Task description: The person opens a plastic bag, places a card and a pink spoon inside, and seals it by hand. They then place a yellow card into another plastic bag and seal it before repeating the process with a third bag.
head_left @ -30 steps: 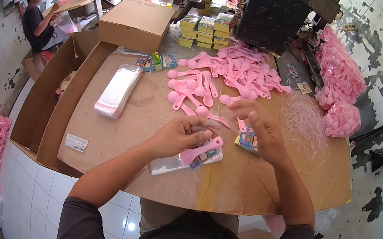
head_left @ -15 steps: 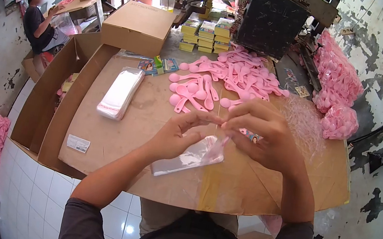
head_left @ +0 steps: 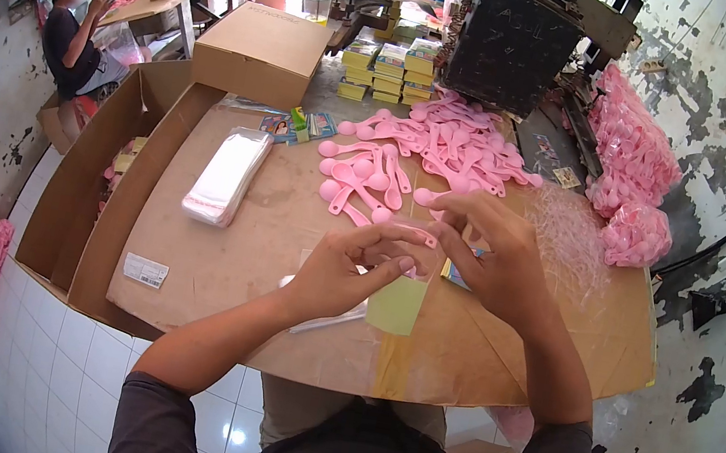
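Head view: a small clear bag hangs just above the desk, pinched at its top edge in the grip of both the left hand and the right hand. Pink spoons lie heaped beyond the hands, and a stack of bags sits well to the left.

Bare cardboard tabletop is left free at the near left, bounded by the bag stack leftward and pink spoons farther off.
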`<state>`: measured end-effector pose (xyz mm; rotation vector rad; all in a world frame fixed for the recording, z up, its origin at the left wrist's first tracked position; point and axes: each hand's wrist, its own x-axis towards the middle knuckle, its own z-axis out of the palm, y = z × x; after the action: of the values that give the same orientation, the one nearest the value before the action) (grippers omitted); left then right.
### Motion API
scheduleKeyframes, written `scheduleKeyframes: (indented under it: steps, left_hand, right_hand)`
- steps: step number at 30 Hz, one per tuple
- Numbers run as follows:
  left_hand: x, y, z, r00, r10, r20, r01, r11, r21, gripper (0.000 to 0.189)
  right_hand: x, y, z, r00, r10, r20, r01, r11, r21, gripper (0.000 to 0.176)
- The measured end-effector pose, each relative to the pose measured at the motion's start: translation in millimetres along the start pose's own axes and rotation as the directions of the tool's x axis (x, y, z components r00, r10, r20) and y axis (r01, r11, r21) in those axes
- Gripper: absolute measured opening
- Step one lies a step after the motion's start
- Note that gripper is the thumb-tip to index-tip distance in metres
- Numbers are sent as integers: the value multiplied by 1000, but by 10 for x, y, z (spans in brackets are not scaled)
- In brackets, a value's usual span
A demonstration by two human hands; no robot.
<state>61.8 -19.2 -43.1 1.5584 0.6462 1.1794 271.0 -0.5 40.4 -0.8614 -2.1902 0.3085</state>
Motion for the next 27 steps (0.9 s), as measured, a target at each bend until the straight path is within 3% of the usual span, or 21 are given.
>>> scheduleKeyframes:
  steps: [3,6,9,12,15,18,19,20,21,22,24,27]
  left_hand:
    - [-26,-23,-17,999,-41,-22,40,998,-48,39]
    - [-67,-129,20,994,68,-84,-61,995,79,41]
    - [-80,-116,-1,996,53,-73,-33,965,260,44]
    - [-59,-178,-19,985,172,-23,-137,854,502,51]
    - [-84,-76,7,999,36,28,-45,845,533,46]
    - [-21,-7,-34,998,-54,-39,63,942,329,45]
    - [-15,-20,-50,997,-74,-34,80,958,276,45]
    - [-12,-46,-68,995,-93,-28,97,970,222,44]
    - [-10,-64,-76,993,-113,-21,115,979,166,43]
    - [-3,-70,-71,990,-135,-30,137,987,89,43]
    - [28,-73,-54,984,-177,-38,174,983,-64,41]
    - [26,-74,-51,979,-197,-46,191,974,-121,39]
  right_hand:
    - [4,62,84,946,-304,-113,271,932,-241,20]
    - [-7,-33,164,926,-376,18,351,844,-406,22]
    - [-13,7,257,893,-446,68,421,770,-480,24]
    - [-35,35,326,869,-479,123,454,674,-583,24]
    - [-9,180,386,916,-392,84,376,769,-517,17]
    - [61,313,182,946,-309,-101,236,867,-440,7]
    - [54,330,44,993,-81,-84,61,973,-224,4]
    - [23,368,-136,990,141,-15,-141,990,-7,6]
    - [-60,496,-373,944,299,137,-326,906,271,7]
    - [-162,652,-632,860,394,323,-508,710,488,9]
    - [-335,1050,-969,843,485,232,-535,716,449,6]
    - [-672,1805,-1234,795,602,81,-580,714,393,15]
